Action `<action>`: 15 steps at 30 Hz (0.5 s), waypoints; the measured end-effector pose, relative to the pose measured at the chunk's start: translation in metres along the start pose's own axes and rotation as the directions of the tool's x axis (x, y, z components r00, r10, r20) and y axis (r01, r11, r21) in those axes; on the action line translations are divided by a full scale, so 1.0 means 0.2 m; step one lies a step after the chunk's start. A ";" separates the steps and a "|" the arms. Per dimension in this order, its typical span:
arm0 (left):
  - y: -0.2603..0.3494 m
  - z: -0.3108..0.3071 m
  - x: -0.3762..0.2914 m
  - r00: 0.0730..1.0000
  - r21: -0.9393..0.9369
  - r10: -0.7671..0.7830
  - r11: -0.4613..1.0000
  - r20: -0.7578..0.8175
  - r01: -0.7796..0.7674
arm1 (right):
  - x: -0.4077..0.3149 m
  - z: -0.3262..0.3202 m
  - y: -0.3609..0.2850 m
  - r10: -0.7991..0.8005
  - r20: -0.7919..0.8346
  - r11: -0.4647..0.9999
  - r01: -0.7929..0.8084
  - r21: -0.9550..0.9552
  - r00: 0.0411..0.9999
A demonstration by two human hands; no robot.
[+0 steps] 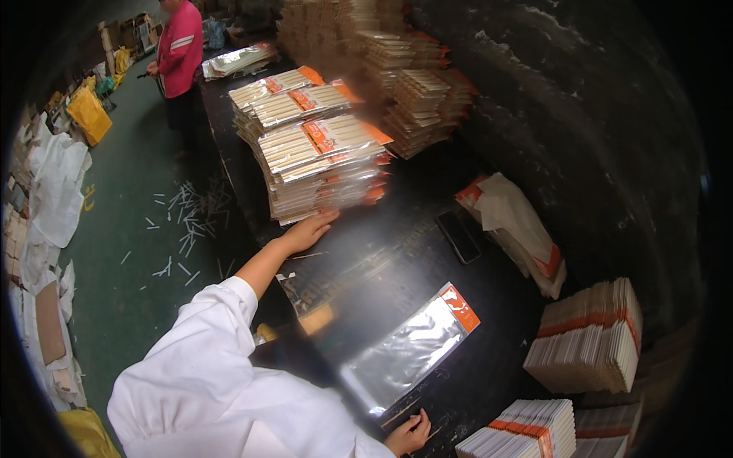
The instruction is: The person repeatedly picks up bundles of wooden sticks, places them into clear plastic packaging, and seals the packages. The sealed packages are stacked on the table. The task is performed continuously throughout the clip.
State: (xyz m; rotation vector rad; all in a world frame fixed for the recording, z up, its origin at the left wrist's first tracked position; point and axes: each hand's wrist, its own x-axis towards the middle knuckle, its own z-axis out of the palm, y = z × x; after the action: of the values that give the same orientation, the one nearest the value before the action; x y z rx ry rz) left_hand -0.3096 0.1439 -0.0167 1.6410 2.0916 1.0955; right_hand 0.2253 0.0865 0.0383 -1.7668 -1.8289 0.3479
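Observation:
My left hand (312, 231) reaches out on the black table (366, 257), its fingers at the bottom edge of the nearest stack of clear packs of wooden sticks (320, 149) with orange headers. Whether it grips anything is not plain. Low in the view, my right hand (411, 432) rests by the table with its fingers curled; I cannot tell whether it holds something. Just above it lies a clear plastic bag (406, 355) with an orange header, flat and shiny. Thin loose sticks lie near the fingers of my right hand.
Bundles of sticks with orange bands (587, 338) stand at the right, near a phone (459, 237) and a pile of plastic bags (515, 229). More packs (421, 109) are piled at the back. A person in a pink jacket (182, 48) stands beyond the table; sticks litter the green floor (129, 229).

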 end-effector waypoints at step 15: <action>-0.14 0.04 0.35 0.994 -0.289 0.109 0.952 0.008 -0.102 | -0.01 0.06 -0.07 -0.142 -0.154 0.971 0.107 -0.216 0.978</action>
State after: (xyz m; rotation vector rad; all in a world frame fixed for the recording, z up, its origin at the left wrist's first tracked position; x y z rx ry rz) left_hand -0.3473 0.2085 -0.0260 1.6264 1.7464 1.3357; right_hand 0.2072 0.0856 0.0354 -1.7448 -1.8971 -0.0430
